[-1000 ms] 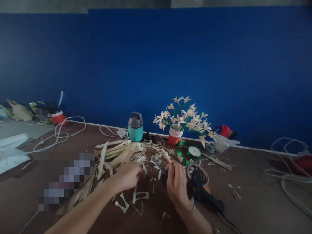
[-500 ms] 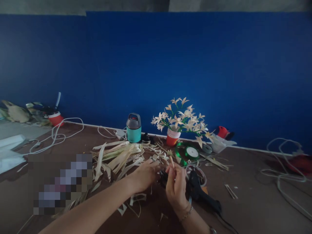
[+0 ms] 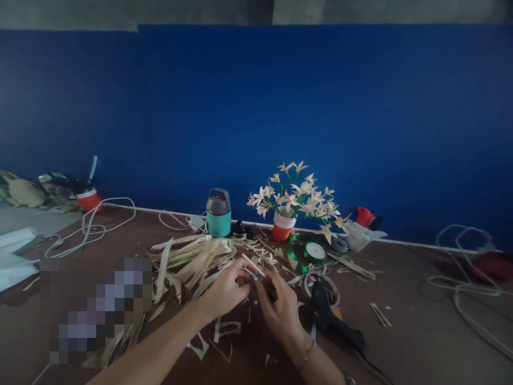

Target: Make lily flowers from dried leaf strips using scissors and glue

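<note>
A thin pale stick [image 3: 253,265] slants between my two hands above the brown table. My right hand [image 3: 279,303] pinches its lower end. Curled at the other end, my left hand [image 3: 227,290] has its thumb and fingers closed around something small and greyish that I cannot make out. Just beyond the hands lie small pale flowers [image 3: 271,259] and scraps of dry husk. Bundled dry husk leaves [image 3: 204,260] spread out beyond my left hand. A black glue gun [image 3: 334,321] lies to the right of my right hand.
An orange paper cup [image 3: 282,234] holds pale husk flowers [image 3: 306,198] on green stems. Near it are green ribbon [image 3: 295,261], a white-centred spool [image 3: 316,251] and a clear tape roll [image 3: 332,297]. A turquoise canister [image 3: 219,223] stands at the back; white cables [image 3: 90,227] run left.
My left hand has moved left and turned up from the table beside the right. My right hand has tipped leftward, bringing the upright stick to a slant between both hands.
</note>
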`<state>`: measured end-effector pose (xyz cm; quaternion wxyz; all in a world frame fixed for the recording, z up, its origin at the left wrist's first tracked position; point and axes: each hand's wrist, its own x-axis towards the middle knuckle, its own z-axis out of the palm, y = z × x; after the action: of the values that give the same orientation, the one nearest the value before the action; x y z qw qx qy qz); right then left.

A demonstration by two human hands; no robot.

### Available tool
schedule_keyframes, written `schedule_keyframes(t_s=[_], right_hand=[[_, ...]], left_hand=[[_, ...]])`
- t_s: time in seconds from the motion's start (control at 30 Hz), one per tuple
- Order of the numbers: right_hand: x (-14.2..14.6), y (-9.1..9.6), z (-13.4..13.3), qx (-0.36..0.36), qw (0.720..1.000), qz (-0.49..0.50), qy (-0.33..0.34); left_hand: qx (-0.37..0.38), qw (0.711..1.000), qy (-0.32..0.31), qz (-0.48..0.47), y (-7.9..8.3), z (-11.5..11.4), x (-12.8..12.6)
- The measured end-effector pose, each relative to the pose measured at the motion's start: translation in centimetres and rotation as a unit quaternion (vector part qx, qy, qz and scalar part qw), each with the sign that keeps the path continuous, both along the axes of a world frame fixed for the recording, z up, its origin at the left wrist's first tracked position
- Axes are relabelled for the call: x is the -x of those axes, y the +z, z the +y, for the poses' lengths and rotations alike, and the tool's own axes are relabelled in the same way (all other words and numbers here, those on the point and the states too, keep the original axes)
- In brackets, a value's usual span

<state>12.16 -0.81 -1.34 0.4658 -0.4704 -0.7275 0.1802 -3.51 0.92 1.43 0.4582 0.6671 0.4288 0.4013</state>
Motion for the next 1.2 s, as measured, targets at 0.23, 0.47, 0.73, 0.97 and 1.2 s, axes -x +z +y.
schedule_keyframes(t_s=[0.23, 0.47, 0.73, 0.97, 1.2], right_hand=[[0.1, 0.0, 0.3, 0.062, 0.997, 0.042, -0.022], [0.2, 0.4, 0.2, 0.094, 0.995, 0.034, 0.002], [1.6, 0.8, 0.5, 0.19, 0.955, 0.16, 0.165], [1.1, 0.0, 0.1, 0.092, 0.986, 0.04, 0.131], [0.5, 0.8, -0.4, 0.028, 0.977, -0.208, 0.033]], left_hand=[[0.022, 0.998, 0.055, 0.017, -1.1, -0.5, 0.5], [0.086, 0.988, 0.114, -0.051, -1.6, -0.4, 0.7], [0.079, 0.982, 0.139, -0.096, -2.2, -0.7, 0.5], [0.055, 0.982, 0.172, -0.055, -2.2, -1.2, -0.2], [0.059, 0.974, 0.198, -0.09, -1.8, -1.6, -1.3]])
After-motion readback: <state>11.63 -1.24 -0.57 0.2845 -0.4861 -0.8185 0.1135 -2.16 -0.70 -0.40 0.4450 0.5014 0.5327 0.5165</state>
